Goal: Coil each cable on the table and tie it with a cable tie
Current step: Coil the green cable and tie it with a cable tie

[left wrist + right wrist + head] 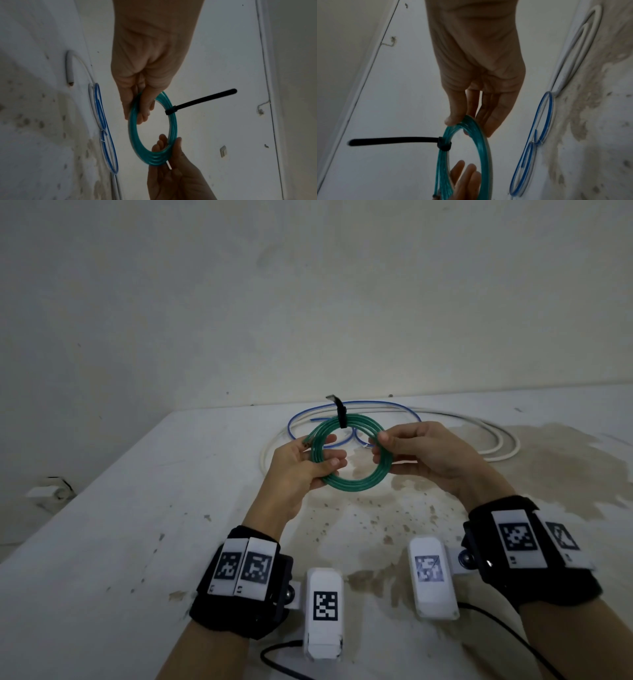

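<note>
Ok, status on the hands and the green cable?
Both hands, left and right, hold the green coil. Black tie on. Blue cable and white cable untied.

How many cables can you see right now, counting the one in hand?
3. The green cable is coiled, wrapped by a black tie, and held by the left hand and right hand. The blue cable and white cable lie loose on the table behind.

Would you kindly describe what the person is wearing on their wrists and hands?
Both hands, left hand and right hand, are bare and ungloved. Each wrist carries a black strap bearing white plates printed with black square-pattern markers, plus a white camera box with its own marker and a black lead.
</note>
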